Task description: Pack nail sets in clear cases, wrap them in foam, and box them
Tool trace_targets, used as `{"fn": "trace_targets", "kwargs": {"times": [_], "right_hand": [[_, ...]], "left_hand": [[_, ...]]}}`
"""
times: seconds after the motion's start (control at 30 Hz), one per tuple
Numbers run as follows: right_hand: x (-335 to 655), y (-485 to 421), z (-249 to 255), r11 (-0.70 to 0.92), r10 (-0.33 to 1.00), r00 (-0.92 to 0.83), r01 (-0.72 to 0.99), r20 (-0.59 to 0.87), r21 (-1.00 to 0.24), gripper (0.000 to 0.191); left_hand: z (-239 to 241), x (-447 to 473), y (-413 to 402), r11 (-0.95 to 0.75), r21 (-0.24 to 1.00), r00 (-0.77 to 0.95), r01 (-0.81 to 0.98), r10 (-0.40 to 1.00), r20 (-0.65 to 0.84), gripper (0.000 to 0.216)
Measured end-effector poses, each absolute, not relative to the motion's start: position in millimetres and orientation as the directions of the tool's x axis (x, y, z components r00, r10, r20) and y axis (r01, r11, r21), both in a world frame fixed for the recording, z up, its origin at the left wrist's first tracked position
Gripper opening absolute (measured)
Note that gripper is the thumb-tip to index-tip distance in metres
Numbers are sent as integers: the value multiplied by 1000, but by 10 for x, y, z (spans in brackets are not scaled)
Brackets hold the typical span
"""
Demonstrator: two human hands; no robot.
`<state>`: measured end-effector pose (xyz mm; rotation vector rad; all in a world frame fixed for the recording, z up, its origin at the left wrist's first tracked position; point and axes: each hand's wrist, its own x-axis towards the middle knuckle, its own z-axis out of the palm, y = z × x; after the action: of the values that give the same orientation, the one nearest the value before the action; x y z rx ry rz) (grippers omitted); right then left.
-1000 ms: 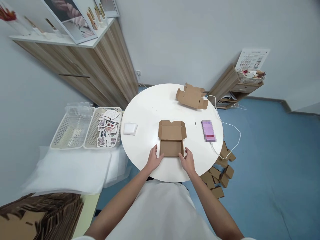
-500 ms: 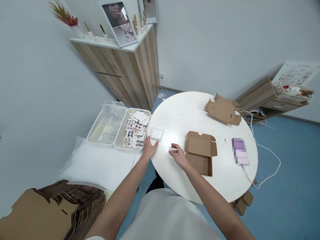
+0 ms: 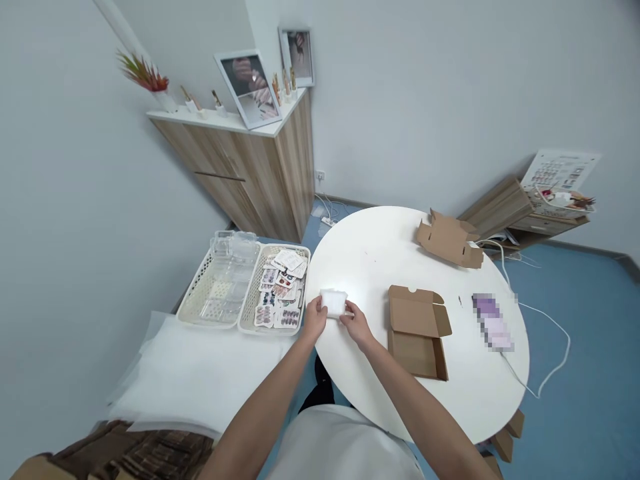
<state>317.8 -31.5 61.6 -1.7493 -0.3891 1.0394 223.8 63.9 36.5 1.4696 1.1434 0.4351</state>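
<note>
Between my hands is a small, flat, whitish packet (image 3: 333,302), squarish and cloudy; what is inside does not show. My left hand (image 3: 315,319) grips its left edge, fingers closed on it. On the opposite edge, my right hand (image 3: 358,325) pinches the near right corner. The packet is at the left side of the round white table (image 3: 370,257). To the right of my right hand, an open brown cardboard box (image 3: 417,353) lies with its lid folded back.
A flattened carton (image 3: 449,241) and a phone (image 3: 493,323) on a white cable lie on the table. Left of it are a basket of nail-set cards (image 3: 279,293), a basket with clear plastic cases (image 3: 220,293), white foam sheets (image 3: 200,373) and stacked brown cardboard (image 3: 145,457).
My right hand has moved left and taken the packet's right edge. My left hand now grips the other edge, and the packet has shifted slightly right. The view has tilted up a little.
</note>
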Motion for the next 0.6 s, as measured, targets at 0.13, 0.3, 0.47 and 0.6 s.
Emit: {"fn": "trace_targets", "kwargs": {"times": [0.13, 0.3, 0.47, 0.6], "right_hand": [[3233, -852, 783, -346, 678, 656, -115, -333, -931, 50], [3498, -1689, 949, -320, 582, 784, -25, -218, -947, 50], [3847, -2315, 943, -396, 518, 842, 82, -149, -915, 44], [4075, -2483, 829, -541, 528, 833, 181, -164, -821, 43]], "left_hand": [[500, 2254, 172, 145, 963, 508, 227, 826, -244, 44], [728, 2559, -581, 203, 971, 657, 128, 716, -237, 46], [770, 2993, -1107, 186, 965, 766, 185, 588, -260, 54], [682, 3236, -1277, 117, 948, 797, 297, 516, -313, 51]]}}
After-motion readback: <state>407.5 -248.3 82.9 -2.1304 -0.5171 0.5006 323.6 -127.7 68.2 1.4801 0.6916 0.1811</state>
